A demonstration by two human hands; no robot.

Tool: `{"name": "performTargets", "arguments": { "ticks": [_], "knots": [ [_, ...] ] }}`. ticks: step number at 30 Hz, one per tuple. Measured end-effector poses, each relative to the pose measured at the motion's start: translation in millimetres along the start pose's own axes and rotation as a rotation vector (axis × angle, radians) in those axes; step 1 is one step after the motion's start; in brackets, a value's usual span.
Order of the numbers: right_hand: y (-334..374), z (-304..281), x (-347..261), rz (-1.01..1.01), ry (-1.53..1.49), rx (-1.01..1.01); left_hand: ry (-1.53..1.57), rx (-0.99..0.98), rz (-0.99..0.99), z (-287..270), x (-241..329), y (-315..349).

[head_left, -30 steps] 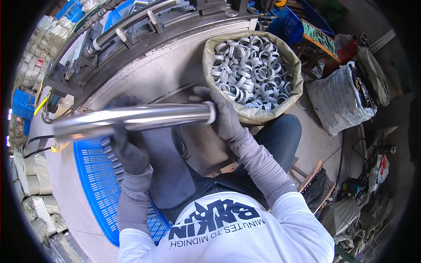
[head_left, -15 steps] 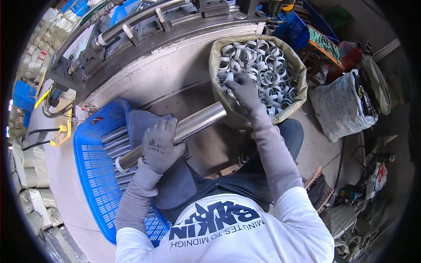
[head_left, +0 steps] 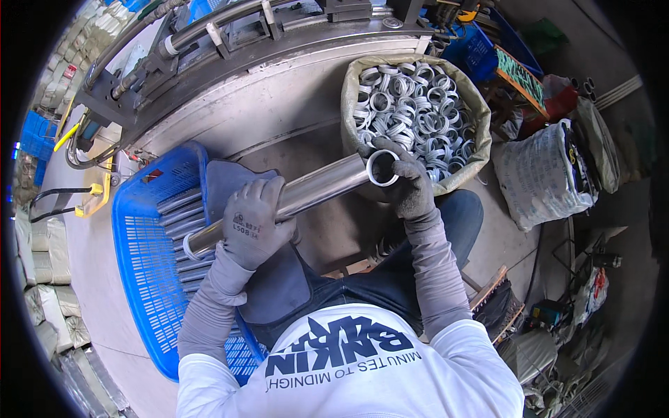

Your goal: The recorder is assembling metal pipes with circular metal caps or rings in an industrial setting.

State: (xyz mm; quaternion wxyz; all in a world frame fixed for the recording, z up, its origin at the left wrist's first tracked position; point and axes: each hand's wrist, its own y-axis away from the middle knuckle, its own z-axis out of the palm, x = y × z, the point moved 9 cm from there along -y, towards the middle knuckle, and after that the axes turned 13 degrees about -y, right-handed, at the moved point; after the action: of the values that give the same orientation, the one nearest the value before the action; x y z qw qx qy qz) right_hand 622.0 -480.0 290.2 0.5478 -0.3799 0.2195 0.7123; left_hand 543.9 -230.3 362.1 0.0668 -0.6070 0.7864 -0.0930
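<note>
My gloved left hand (head_left: 258, 219) is wrapped round a shiny metal tube (head_left: 322, 187), which slants up to the right above my lap. A white ring (head_left: 189, 246) sits on the tube's lower left end. At the upper right end, my gloved right hand (head_left: 408, 182) grips another white ring (head_left: 382, 168) between thumb and fingers, right at the tube's mouth. Whether that ring is over the edge or just against it, I cannot tell. Beyond my right hand stands an open woven sack (head_left: 481, 155) full of similar loose rings.
A blue plastic basket (head_left: 136, 279) with several metal tubes (head_left: 182, 221) stands at my left. A dark machine bench (head_left: 279, 56) runs across the far side. On the right are a white sack (head_left: 533, 174) and a blue crate (head_left: 481, 52).
My right hand has come back from among the rings in the sack to the tube's end, now with a white ring in it. My left hand still holds the tube.
</note>
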Motion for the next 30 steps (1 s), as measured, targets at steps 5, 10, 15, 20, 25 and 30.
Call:
{"name": "performTargets", "arguments": {
  "ticks": [5,10,15,20,25,30],
  "knots": [
    [1,11,-1,-0.01,-0.118,-0.045,0.002,0.035,0.004,-5,0,2],
    [-10,-10,-4,-0.328,0.458,0.014,0.007,-0.044,0.087,1,12,2],
    [2,0,25,0.149,-0.134,0.146,-0.021,-0.05,0.064,4,12,-1],
    [-4,13,18,0.087,0.101,-0.013,-0.013,-0.06,0.073,5,13,-4],
    [-2,33,28,-0.035,0.187,-0.025,0.052,-0.075,0.082,10,12,-10],
    [9,33,23,-0.241,0.125,0.279,0.033,-0.129,0.087,13,12,-10]
  ]
}}
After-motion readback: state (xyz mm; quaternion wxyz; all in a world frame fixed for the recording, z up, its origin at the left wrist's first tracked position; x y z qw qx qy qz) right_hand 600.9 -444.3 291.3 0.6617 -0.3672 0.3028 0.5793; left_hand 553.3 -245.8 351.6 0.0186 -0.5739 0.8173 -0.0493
